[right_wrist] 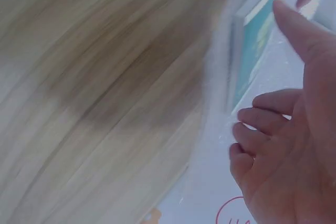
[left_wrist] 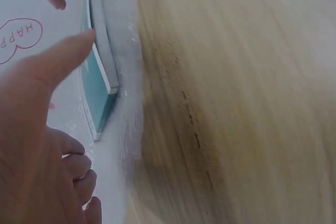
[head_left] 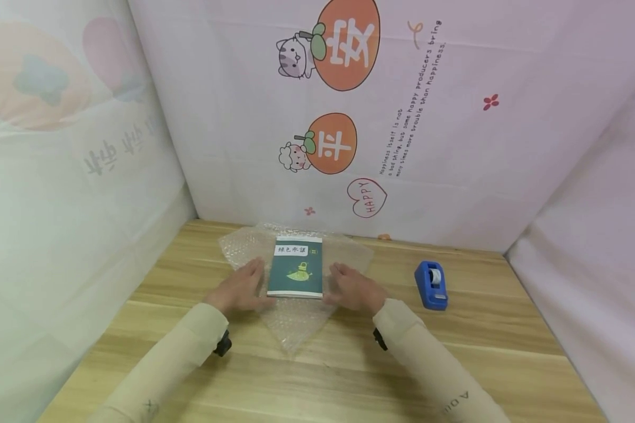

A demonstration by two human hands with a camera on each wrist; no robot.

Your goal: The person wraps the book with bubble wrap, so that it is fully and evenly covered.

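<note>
A green book (head_left: 291,267) with a white label and a leaf picture lies on a sheet of bubble wrap (head_left: 294,323), whose corners spread out past it. My left hand (head_left: 240,286) is at the book's left side, over the wrap. On the opposite side, my right hand (head_left: 356,288) is close to the book's right edge. The left wrist view has the left thumb (left_wrist: 68,56) stretched out, overlapping the book's edge, with the other fingers loosely bent. Thumb extended and fingers relaxed, the right hand (right_wrist: 294,124) faces the book in its own wrist view.
To the right on the wooden table (head_left: 487,329) stands a blue tape dispenser (head_left: 430,294) with a roll in it. A white printed cloth (head_left: 428,194) hangs behind the table's far edge, and more cloth (head_left: 84,205) walls off both sides.
</note>
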